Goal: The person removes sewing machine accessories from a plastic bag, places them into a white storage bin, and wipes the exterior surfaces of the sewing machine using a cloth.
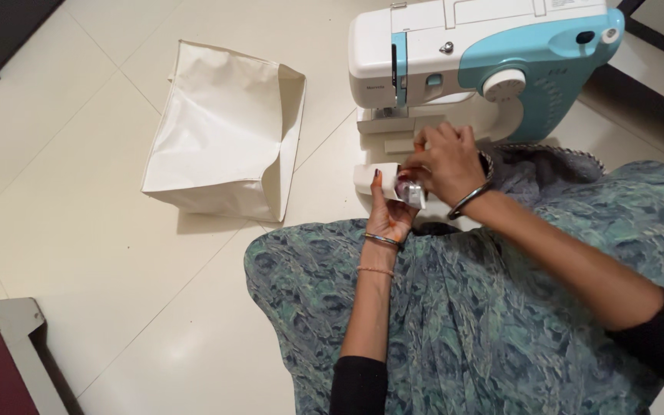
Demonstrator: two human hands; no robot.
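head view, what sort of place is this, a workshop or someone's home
Probably a home, with sewing done on the floor. A white and blue sewing machine stands on pale floor tiles, a cream fabric cover lies beside it, and the person sits on the floor, both hands at a small white case.

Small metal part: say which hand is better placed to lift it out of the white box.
Right. The right hand already has its fingers on the small metal part, while the left hand is cupped under the white box, steadying it.
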